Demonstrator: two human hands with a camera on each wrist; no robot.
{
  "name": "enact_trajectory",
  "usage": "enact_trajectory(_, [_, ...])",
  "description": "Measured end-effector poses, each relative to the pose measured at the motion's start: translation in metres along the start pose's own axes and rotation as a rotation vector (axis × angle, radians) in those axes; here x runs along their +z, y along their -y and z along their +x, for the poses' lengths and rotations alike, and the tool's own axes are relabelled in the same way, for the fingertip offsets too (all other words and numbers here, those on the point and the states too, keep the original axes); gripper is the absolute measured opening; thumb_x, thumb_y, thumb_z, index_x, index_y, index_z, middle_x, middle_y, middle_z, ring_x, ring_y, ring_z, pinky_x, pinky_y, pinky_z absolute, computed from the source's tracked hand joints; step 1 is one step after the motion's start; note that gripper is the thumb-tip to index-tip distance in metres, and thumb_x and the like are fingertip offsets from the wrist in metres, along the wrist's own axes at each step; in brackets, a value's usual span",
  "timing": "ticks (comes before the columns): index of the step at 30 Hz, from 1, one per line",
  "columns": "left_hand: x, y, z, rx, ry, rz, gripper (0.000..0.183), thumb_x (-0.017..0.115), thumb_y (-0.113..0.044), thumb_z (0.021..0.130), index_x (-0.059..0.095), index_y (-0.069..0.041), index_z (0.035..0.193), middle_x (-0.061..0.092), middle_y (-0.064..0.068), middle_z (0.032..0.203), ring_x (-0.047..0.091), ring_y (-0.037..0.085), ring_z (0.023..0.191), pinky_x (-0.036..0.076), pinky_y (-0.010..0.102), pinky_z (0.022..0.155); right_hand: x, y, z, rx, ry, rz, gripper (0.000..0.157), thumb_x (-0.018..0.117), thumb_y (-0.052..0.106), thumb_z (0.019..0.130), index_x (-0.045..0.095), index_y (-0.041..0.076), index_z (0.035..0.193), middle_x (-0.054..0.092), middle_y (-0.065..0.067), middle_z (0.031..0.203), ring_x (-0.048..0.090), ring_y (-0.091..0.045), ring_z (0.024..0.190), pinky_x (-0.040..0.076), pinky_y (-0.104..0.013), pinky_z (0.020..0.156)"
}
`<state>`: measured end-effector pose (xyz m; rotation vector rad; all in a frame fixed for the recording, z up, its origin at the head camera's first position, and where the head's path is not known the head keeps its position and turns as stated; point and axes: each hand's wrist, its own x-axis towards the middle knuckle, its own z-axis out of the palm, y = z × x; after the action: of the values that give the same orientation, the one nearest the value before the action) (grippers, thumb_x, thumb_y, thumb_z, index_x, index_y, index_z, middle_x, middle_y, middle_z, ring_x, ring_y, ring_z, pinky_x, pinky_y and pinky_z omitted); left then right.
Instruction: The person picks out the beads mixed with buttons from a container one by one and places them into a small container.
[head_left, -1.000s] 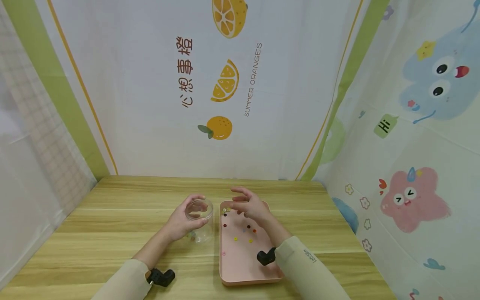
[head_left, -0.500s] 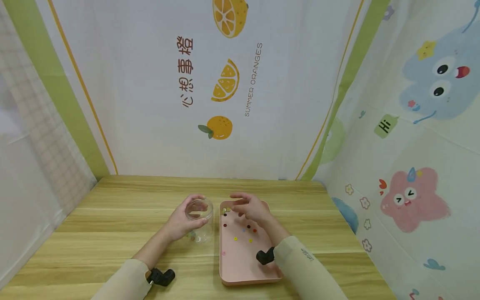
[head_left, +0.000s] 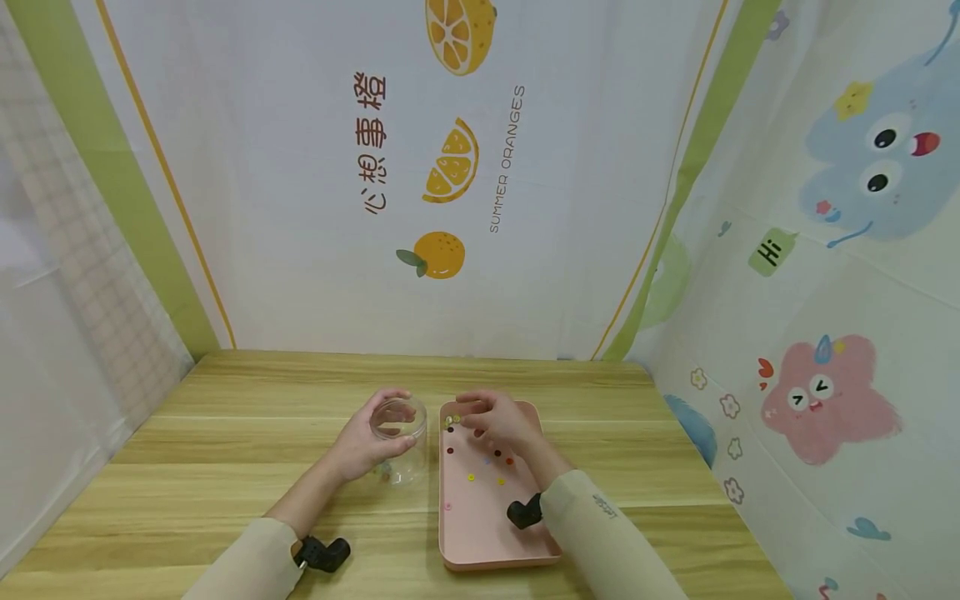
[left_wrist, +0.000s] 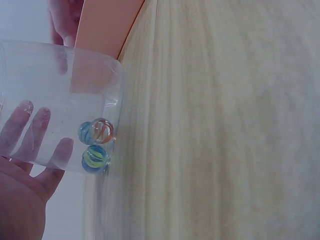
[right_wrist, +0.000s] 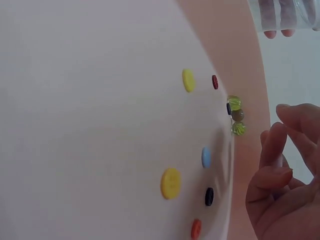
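Note:
My left hand point(head_left: 362, 448) grips a clear plastic jar point(head_left: 411, 467) by its upper side, mouth upward, on the wooden table. Several glass marbles point(left_wrist: 95, 159) lie at the jar's bottom in the left wrist view. My right hand point(head_left: 510, 423) hovers over the far end of a pink tray point(head_left: 480, 537), fingers loosely bent and nothing between them. In the right wrist view, a few yellow-green and dark marbles point(right_wrist: 238, 116) sit together against the tray wall, close to the fingertips point(right_wrist: 281, 129). Part of the tray is hidden under my right arm.
Scattered over the tray floor are several small buttons, among them a yellow button point(right_wrist: 170, 183), a light blue button point(right_wrist: 206, 157) and a red button point(right_wrist: 196, 229). The tray's raised rim stands just right of the jar. A printed curtain point(head_left: 300, 250) hangs behind the table point(head_left: 225, 467).
My right hand has shifted a little left and lower, toward the marbles in the tray's far left corner. The left hand and jar have stayed where they were.

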<state>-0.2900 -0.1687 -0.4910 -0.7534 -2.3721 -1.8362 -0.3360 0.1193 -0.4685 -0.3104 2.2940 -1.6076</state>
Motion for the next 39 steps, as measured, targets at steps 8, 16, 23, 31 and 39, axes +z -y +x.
enact_trajectory(8, [0.0, 0.0, 0.0, -0.004, -0.001, 0.003, 0.065, 0.082, -0.01, 0.096, 0.049, -0.005, 0.152, 0.065, 0.03, 0.138, 0.066, 0.047, 0.131, 0.06, 0.048, 0.103, 0.007, -0.002, 0.0, 0.017, -0.04, -0.064, 0.037, 0.076, 0.014, 0.103, 0.075, 0.02, 0.139, 0.074, -0.011, 0.131, 0.057, -0.018, 0.07, 0.043, -0.028, 0.059])
enact_trajectory(16, [0.0, 0.0, 0.0, -0.01, -0.002, -0.005, 0.065, 0.082, -0.01, 0.095, 0.049, -0.005, 0.151, 0.066, 0.029, 0.138, 0.065, 0.049, 0.131, 0.06, 0.036, 0.1, 0.012, -0.007, 0.004, 0.011, -0.041, -0.12, 0.034, 0.075, 0.013, 0.104, 0.076, 0.018, 0.137, 0.075, -0.009, 0.121, 0.059, -0.017, 0.072, 0.045, -0.027, 0.061])
enact_trajectory(23, [0.0, 0.002, 0.0, -0.007, -0.004, -0.005, 0.065, 0.082, -0.01, 0.096, 0.049, -0.006, 0.152, 0.066, 0.027, 0.139, 0.065, 0.049, 0.131, 0.059, 0.027, 0.097, 0.015, -0.011, 0.008, 0.014, -0.057, -0.142, 0.036, 0.075, 0.012, 0.103, 0.076, 0.018, 0.138, 0.074, -0.009, 0.122, 0.059, -0.015, 0.072, 0.047, -0.026, 0.062])
enact_trajectory(31, [0.0, 0.002, 0.0, -0.009, -0.005, 0.0, 0.065, 0.082, -0.01, 0.096, 0.049, -0.006, 0.152, 0.066, 0.027, 0.138, 0.065, 0.048, 0.131, 0.06, 0.034, 0.1, 0.017, -0.01, 0.008, 0.038, -0.06, -0.138, 0.033, 0.074, 0.013, 0.104, 0.078, 0.024, 0.134, 0.071, -0.006, 0.113, 0.056, -0.016, 0.069, 0.042, -0.027, 0.058])
enact_trajectory(39, [0.001, 0.002, 0.0, -0.008, -0.011, 0.003, 0.065, 0.082, -0.01, 0.096, 0.049, -0.005, 0.151, 0.067, 0.026, 0.137, 0.066, 0.046, 0.131, 0.057, 0.06, 0.108, 0.022, -0.014, 0.009, 0.033, -0.095, -0.131, 0.035, 0.07, 0.006, 0.101, 0.078, 0.021, 0.132, 0.065, 0.001, 0.09, 0.046, -0.013, 0.059, 0.039, -0.025, 0.056])
